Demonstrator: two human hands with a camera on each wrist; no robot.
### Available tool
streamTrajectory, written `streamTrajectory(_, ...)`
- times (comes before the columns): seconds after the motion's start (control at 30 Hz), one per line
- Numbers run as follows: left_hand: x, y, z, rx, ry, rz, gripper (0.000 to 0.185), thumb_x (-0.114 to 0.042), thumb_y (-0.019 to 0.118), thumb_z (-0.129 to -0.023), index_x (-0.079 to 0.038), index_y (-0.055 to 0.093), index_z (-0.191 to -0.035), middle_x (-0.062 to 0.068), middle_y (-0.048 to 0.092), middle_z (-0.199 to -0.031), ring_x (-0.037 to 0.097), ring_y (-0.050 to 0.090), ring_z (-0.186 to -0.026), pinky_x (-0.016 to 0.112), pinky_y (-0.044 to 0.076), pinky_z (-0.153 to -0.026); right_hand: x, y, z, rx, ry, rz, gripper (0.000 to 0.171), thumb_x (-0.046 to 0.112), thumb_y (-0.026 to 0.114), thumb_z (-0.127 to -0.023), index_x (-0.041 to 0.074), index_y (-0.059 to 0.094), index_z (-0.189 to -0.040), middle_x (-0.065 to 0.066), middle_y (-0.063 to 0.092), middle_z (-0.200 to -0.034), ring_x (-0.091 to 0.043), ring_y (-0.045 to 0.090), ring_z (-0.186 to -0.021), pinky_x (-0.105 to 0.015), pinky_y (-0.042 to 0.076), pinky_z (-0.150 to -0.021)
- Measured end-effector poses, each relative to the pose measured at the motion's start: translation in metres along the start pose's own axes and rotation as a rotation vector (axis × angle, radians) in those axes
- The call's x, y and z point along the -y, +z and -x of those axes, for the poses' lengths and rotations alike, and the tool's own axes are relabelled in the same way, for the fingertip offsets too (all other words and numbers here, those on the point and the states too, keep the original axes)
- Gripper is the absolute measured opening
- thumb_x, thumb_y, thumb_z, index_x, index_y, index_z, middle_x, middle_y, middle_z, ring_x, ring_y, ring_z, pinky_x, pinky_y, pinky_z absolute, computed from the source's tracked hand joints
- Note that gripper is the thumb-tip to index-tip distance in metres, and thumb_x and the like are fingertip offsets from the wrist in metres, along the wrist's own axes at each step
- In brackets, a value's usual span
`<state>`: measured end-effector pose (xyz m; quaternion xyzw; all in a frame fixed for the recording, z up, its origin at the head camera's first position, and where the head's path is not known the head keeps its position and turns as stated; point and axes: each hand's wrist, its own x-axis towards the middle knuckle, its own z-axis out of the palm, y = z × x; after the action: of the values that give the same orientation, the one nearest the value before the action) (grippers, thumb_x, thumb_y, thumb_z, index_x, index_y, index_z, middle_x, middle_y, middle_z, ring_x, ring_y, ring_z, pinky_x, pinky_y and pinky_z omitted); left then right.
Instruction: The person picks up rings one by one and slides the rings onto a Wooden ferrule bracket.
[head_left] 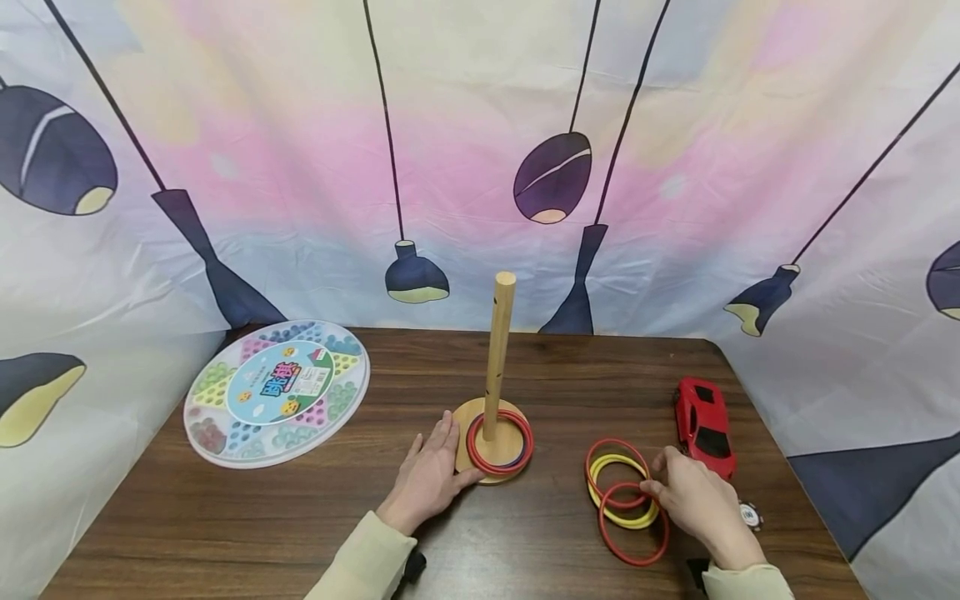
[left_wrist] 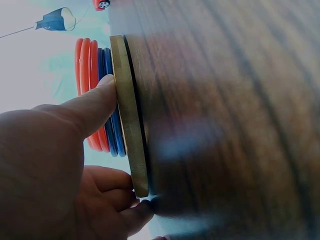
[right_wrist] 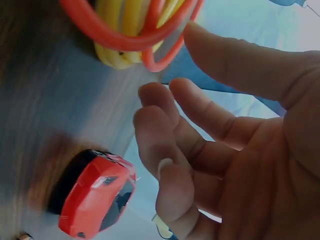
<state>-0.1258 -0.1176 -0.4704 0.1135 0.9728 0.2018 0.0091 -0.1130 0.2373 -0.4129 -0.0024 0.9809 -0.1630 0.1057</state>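
On the brown wood-grain tabletop [head_left: 300, 525], right of the upright wooden peg [head_left: 498, 358], two thin red rings [right_wrist: 129, 43] overlap at least two yellow rings [right_wrist: 109, 30]. My loosely curled right fingers [right_wrist: 156, 130] pinch nothing; I'd best nip one red rim while my straight left fingers [head_left: 442, 435] brace the round wooden base [head_left: 468, 414]. Three stacked red rings [left_wrist: 94, 65] and two blue rings [left_wrist: 116, 130] circle the peg.

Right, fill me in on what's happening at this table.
A person is handling a ring-toss set. The left hand rests against the wooden base, whose post stands upright with stacked red rings and blue rings around it. The right hand is over at the loose red rings and yellow rings, thumb at a red one; whether it touches is unclear. A red toy car sits just beyond that hand.
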Motion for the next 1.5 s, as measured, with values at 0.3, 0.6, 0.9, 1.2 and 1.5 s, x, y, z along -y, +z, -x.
streamTrajectory(0.3, -0.001, 0.0, 0.001, 0.003, 0.0, -0.005, 0.086, -0.052, 0.062, -0.085, 0.007, 0.034, -0.142, 0.02, 0.023, -0.151, 0.03, 0.027, -0.138, 0.054, 0.023, -0.108, -0.004, 0.007, -0.002, 0.02, 0.024, -0.05, 0.021, 0.028, 0.072, -0.083, 0.015, 0.056, -0.087, 0.001, 0.049, -0.061, -0.014, 0.045, -0.052, -0.03, 0.033, -0.045)
streamTrajectory(0.6, 0.0, 0.001, 0.0, -0.001, 0.002, -0.004, 0.087, -0.052, 0.061, -0.085, 0.007, 0.034, -0.142, 0.02, 0.023, -0.151, 0.031, 0.027, -0.137, 0.054, 0.023, -0.108, -0.007, 0.012, -0.001, 0.034, -0.026, -0.068, 0.023, 0.024, 0.074, -0.081, 0.014, 0.053, -0.084, 0.002, 0.049, -0.06, -0.013, 0.046, -0.051, -0.03, 0.033, -0.046)
streamTrajectory(0.9, -0.001, 0.001, 0.0, -0.002, 0.009, -0.005, 0.087, -0.052, 0.061, -0.085, 0.007, 0.034, -0.142, 0.02, 0.024, -0.151, 0.031, 0.027, -0.137, 0.054, 0.023, -0.108, -0.007, 0.014, 0.0, 0.041, -0.035, -0.066, 0.021, 0.018, 0.073, -0.082, 0.015, 0.053, -0.083, 0.002, 0.049, -0.061, -0.014, 0.046, -0.05, -0.029, 0.033, -0.045)
streamTrajectory(1.2, 0.0, -0.001, 0.0, -0.004, 0.013, -0.009, 0.087, -0.053, 0.061, -0.085, 0.008, 0.034, -0.141, 0.021, 0.024, -0.151, 0.031, 0.027, -0.137, 0.054, 0.023, -0.108, -0.007, 0.01, -0.001, 0.086, -0.059, -0.105, 0.016, 0.014, 0.072, -0.083, 0.016, 0.056, -0.082, 0.002, 0.049, -0.062, -0.013, 0.044, -0.05, -0.027, 0.033, -0.045)
streamTrajectory(1.5, -0.001, -0.001, 0.0, -0.005, 0.018, -0.01, 0.087, -0.052, 0.061, -0.085, 0.008, 0.034, -0.142, 0.021, 0.024, -0.151, 0.032, 0.027, -0.137, 0.054, 0.024, -0.107, -0.011, 0.006, -0.001, 0.124, -0.119, -0.206, 0.012, 0.012, 0.068, -0.086, 0.014, 0.056, -0.083, 0.0, 0.053, -0.066, -0.014, 0.046, -0.053, -0.024, 0.036, -0.046)
